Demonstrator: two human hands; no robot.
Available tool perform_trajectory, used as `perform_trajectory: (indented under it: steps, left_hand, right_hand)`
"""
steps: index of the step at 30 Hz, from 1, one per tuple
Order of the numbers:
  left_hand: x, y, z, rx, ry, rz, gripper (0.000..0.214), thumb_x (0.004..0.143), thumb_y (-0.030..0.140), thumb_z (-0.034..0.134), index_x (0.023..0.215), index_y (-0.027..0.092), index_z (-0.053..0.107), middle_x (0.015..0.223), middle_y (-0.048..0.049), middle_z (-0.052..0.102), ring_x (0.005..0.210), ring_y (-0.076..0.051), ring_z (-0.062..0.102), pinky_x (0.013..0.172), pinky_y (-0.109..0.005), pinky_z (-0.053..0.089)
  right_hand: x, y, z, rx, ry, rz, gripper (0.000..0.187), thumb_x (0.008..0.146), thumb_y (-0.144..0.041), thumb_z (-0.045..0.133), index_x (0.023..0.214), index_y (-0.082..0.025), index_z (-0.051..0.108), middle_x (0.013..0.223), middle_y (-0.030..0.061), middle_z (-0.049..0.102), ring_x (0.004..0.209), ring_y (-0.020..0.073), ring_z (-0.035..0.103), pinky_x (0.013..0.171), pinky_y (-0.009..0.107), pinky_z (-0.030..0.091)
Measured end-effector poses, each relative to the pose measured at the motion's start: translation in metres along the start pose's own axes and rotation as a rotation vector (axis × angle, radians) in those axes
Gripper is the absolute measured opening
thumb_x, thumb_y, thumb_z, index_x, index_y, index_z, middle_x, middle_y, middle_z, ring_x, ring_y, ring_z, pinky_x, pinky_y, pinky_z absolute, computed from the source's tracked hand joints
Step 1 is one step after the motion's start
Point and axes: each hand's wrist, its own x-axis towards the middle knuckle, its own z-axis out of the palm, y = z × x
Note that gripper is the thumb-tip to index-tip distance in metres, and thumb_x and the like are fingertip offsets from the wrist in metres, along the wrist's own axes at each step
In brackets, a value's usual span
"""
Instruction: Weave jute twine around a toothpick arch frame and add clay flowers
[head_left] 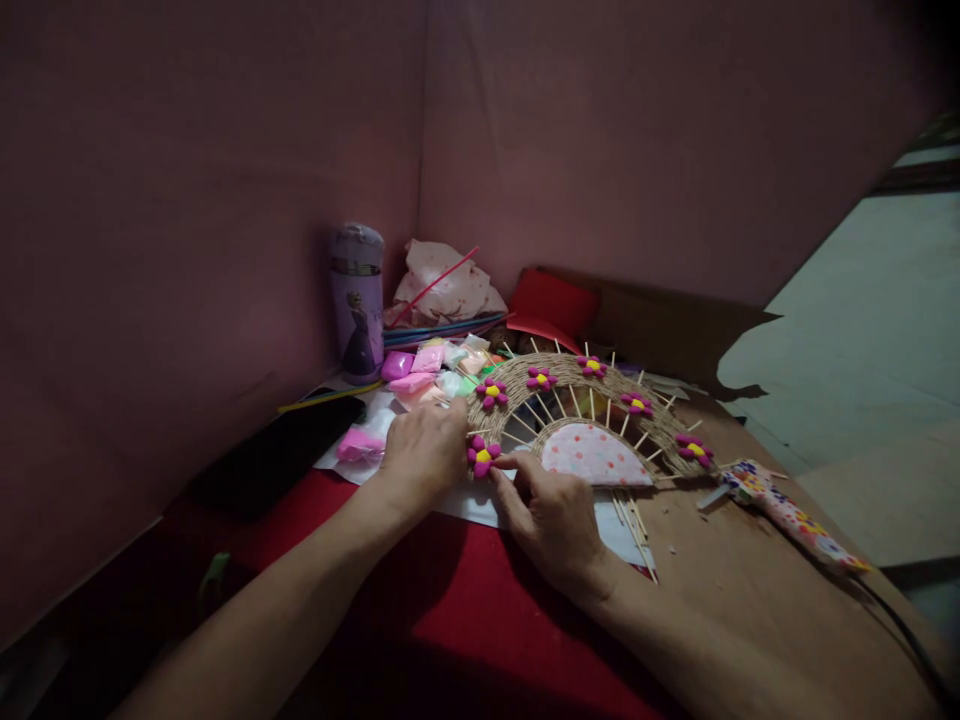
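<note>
A half-round woven twine arch [571,380] on thin wooden sticks lies on the table, with several pink clay flowers with yellow centres along it. My left hand [424,450] rests at the arch's left end, fingers curled against the twine. My right hand [551,518] pinches the lowest pink flower [481,456] at that end with thumb and forefinger. A pink dotted half-circle [592,455] sits inside the arch.
Small packets of coloured clay [420,372] lie behind my left hand, by a purple bottle [357,300]. A black phone [277,455] lies at left. A patterned glue gun [784,510] with cord lies at right. Red cloth [457,600] covers the near table.
</note>
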Motion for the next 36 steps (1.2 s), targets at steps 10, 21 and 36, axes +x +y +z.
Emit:
perform_trajectory:
  steps: [10, 21, 36]
  left_hand:
    - [-0.003, 0.001, -0.001, 0.048, 0.219, -0.016, 0.021, 0.087, 0.018, 0.036, 0.093, 0.017, 0.056, 0.090, -0.0092, 0.063, 0.071, -0.023, 0.062, 0.055, -0.030, 0.040]
    - [-0.014, 0.022, 0.006, 0.007, 0.299, 0.417, 0.015, 0.087, 0.017, 0.042, 0.089, 0.015, 0.057, 0.087, -0.0074, 0.063, 0.082, -0.020, 0.056, 0.064, -0.029, 0.044]
    - [0.000, -0.008, 0.000, -0.586, 0.559, 0.348, 0.018, 0.085, 0.030, 0.052, 0.087, 0.017, 0.064, 0.074, -0.0019, 0.067, 0.065, -0.011, 0.057, 0.063, -0.023, 0.043]
  right_hand:
    - [-0.001, 0.003, -0.008, 0.131, 0.118, -0.076, 0.017, 0.089, -0.022, 0.048, 0.092, -0.018, 0.064, 0.075, 0.0039, 0.071, 0.059, 0.0129, 0.064, 0.055, 0.022, 0.044]
    - [0.002, 0.012, -0.011, -0.174, 0.215, -0.339, 0.022, 0.090, -0.013, 0.043, 0.103, -0.012, 0.060, 0.070, 0.0045, 0.067, 0.059, 0.0124, 0.060, 0.057, 0.024, 0.040]
    - [0.020, 0.029, -0.030, -0.260, 0.227, -0.193, 0.019, 0.091, -0.021, 0.044, 0.082, -0.016, 0.059, 0.067, 0.0032, 0.060, 0.059, 0.0131, 0.054, 0.057, 0.025, 0.036]
